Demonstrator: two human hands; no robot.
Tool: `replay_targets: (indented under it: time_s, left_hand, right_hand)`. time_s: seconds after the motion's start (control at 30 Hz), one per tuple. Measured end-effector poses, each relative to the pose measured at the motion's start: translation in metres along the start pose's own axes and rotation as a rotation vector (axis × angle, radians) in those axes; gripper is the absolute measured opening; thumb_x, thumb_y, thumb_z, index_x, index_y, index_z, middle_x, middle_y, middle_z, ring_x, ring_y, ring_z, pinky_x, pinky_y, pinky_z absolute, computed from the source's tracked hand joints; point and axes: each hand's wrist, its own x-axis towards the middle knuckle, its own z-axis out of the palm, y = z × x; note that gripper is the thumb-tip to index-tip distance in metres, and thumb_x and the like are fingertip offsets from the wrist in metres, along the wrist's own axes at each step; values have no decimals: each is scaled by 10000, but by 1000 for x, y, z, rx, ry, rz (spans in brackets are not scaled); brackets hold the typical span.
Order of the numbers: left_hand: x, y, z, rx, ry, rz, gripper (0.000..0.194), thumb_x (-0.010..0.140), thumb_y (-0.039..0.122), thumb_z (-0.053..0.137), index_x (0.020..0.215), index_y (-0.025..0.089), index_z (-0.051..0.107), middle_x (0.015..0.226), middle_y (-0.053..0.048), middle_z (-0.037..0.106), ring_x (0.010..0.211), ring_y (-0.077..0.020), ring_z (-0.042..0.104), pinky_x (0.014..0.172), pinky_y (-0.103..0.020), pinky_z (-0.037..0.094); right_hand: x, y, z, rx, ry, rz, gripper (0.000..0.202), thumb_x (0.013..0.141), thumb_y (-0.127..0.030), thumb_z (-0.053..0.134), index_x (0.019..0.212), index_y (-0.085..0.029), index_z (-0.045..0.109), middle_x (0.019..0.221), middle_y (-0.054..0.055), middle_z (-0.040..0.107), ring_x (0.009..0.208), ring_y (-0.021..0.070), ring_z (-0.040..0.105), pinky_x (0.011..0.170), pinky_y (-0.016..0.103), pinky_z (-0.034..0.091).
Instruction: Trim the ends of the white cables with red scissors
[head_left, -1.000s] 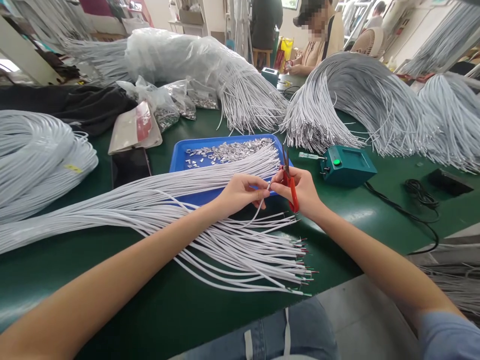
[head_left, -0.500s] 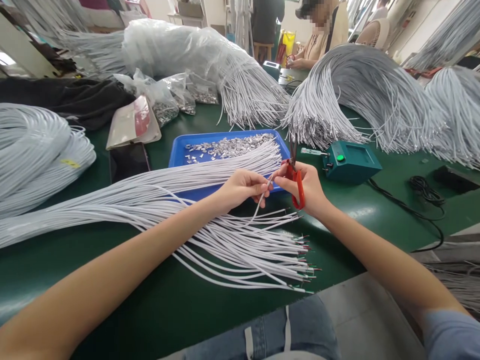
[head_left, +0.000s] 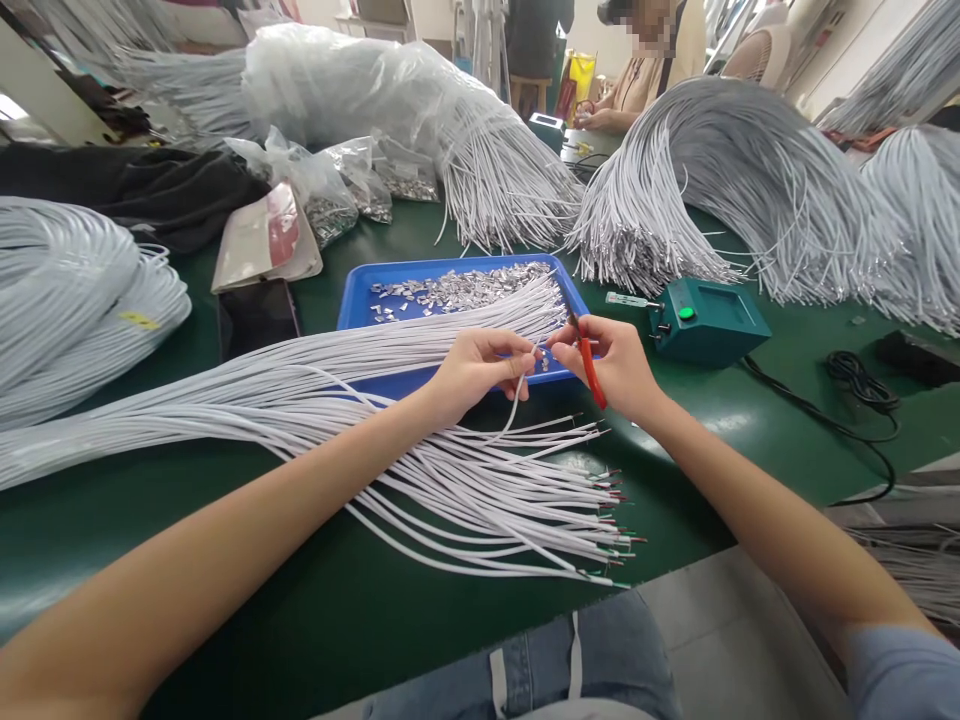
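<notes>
My left hand [head_left: 487, 372] pinches a single white cable [head_left: 516, 408] near its end, over the front edge of a blue tray [head_left: 352, 300]. Just right of it, my right hand [head_left: 611, 368] is closed around red-handled scissors [head_left: 592, 375], whose blades point up and away. Small metal pieces [head_left: 465, 290] lie in the tray, and the ends of a white cable bundle [head_left: 450, 330] rest on it. Nearer to me, more white cables [head_left: 480, 490] fan out with stripped, coloured wire ends. The fingertips of both hands are a short gap apart.
A teal device [head_left: 709, 320] with a black cord stands at the right. Large grey cable bundles [head_left: 765, 170] lie behind it. Plastic bags [head_left: 330, 190], a phone [head_left: 257, 320] and a coil of cable [head_left: 82, 310] are at the left. A person [head_left: 637, 85] sits across.
My hands have moved slightly apart. The scissors have tilted, with their blades now leaning left and lower. Small metal pieces now show in the tray between my hands.
</notes>
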Motion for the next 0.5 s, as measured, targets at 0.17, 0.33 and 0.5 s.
replay_targets:
  time_s: [0.17, 0.33, 0.5]
  left_hand:
    - [0, -3, 0, -12, 91, 70, 232, 682, 303, 753, 744, 93, 677, 500, 20, 554, 406, -68, 530, 368, -154, 303]
    - [0, -4, -2, -31, 95, 109, 202, 683, 282, 762, 735, 99, 695, 569, 2, 581, 443, -79, 554, 384, -164, 328]
    - [0, -3, -2, 15, 38, 188, 157, 711, 254, 743, 752, 103, 724, 616, -6, 608, 457, -71, 544, 419, -183, 403]
  right_hand:
    - [6, 4, -13, -325, -79, -86, 195, 679, -318, 731, 715, -156, 628, 684, 2, 617, 636, 132, 500, 617, 266, 384]
    - [6, 4, -15, -416, -229, -101, 209, 727, -332, 681, 683, -161, 570, 696, -1, 582, 623, 119, 471, 598, 254, 368]
    - [4, 3, -13, -444, -284, -112, 181, 734, -317, 667, 713, -157, 584, 722, 15, 587, 656, 135, 503, 620, 260, 391]
